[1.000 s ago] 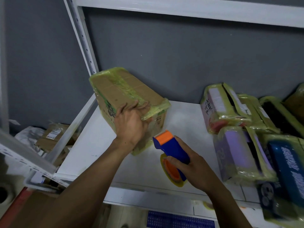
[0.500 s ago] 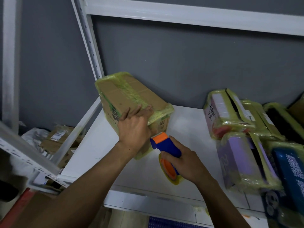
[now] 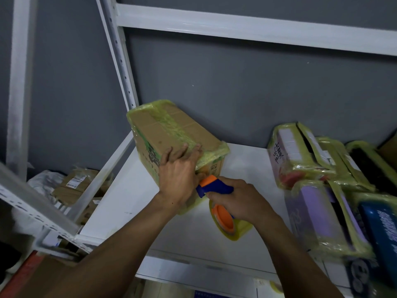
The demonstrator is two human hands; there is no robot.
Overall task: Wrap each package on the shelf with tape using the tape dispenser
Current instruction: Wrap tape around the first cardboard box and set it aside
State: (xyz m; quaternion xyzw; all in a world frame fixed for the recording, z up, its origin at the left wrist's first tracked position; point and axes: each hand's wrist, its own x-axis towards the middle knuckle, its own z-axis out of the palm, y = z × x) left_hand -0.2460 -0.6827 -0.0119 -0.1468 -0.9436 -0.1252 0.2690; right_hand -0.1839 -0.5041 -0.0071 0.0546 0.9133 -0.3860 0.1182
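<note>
Cardboard shows between bands of yellowish tape on the box [image 3: 171, 134], which sits on the white shelf [image 3: 129, 203] with its far end close to the grey wall [image 3: 247, 93] and the upright post [image 3: 120, 61] just to its left.

Our left hand [image 3: 180, 179] lies against the near face of the box. Its fingers are laid fairly straight over the top edge, so it presses rather than grips. We judge that this pins the box so it cannot slide or turn while tape is pulled across it.

Our right hand [image 3: 242, 198] is closed round the blue handle of the tape dispenser [image 3: 214, 187]. The orange nose of the dispenser is tucked in against the lower near face of the box, right beside the left hand. The yellow roll [image 3: 234, 224] hangs below the right hand, toward us from the box. Holding the nose that close suggests we are starting or pressing down a strip there, though the tape end itself is hidden behind the hands.

To the right of the box, well apart from it, several packages [image 3: 311, 164] lie heaped together with tape over them. The box has tape over its top and corners, so it seems to be partway wrapped. The next pull needs the left hand firm and clear of the cutter.
</note>
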